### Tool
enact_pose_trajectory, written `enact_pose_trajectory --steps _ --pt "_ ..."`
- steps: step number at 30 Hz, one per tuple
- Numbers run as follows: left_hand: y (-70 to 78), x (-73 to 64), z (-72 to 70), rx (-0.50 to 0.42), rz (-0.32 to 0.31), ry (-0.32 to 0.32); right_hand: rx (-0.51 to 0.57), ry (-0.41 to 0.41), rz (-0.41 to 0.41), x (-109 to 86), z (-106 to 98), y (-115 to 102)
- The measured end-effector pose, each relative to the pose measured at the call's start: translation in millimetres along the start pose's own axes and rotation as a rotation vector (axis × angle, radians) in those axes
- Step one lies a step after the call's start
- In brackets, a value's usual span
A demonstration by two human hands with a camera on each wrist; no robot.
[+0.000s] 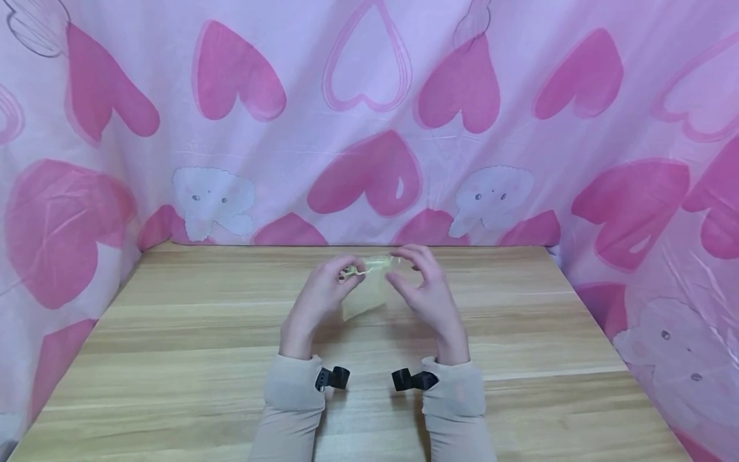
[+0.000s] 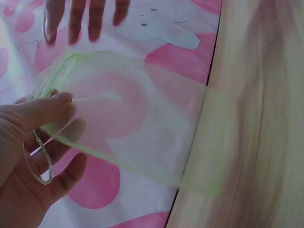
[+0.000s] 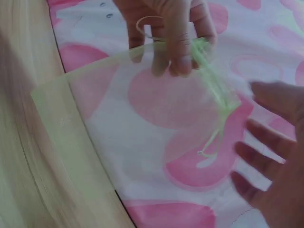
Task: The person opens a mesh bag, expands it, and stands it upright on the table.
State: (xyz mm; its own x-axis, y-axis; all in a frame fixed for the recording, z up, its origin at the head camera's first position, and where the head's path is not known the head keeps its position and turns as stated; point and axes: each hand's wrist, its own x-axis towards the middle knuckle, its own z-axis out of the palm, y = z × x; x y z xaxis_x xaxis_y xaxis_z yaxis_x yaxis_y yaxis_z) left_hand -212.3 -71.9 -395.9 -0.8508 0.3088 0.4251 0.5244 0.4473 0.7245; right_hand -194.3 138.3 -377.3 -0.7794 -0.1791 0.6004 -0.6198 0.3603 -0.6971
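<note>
A sheer pale-green drawstring pouch [image 1: 365,296] hangs over the table in front of me, its gathered top edge upward. My left hand [image 1: 320,292] pinches that top edge at one side between thumb and fingers. A cord loop [image 2: 49,164] dangles across the left fingers in the left wrist view. Beside the opposite top corner, my right hand [image 1: 430,289] has its fingers spread and loosely bent. In the right wrist view a gap shows between the right fingers [image 3: 259,161] and the pouch. The other cord end [image 3: 216,142] hangs loose there. The see-through fabric looks flat.
The wood-grain table [image 1: 190,359] spreads under both forearms. A pink curtain [image 1: 369,147] printed with hearts closes off the back and both sides. Small black cameras [image 1: 333,378] sit on the beige sleeve cuffs.
</note>
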Motion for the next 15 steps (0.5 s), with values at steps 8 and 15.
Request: enact_pose_trajectory --steps 8,15 --pt "10.2 0.4 1.1 -0.093 -0.023 -0.053 -0.031 -0.172 0.006 -2.5 -0.1 8.5" --pt "15.6 0.5 3.2 -0.098 -0.063 -0.083 -0.116 -0.246 0.013 -2.8 -1.6 8.9"
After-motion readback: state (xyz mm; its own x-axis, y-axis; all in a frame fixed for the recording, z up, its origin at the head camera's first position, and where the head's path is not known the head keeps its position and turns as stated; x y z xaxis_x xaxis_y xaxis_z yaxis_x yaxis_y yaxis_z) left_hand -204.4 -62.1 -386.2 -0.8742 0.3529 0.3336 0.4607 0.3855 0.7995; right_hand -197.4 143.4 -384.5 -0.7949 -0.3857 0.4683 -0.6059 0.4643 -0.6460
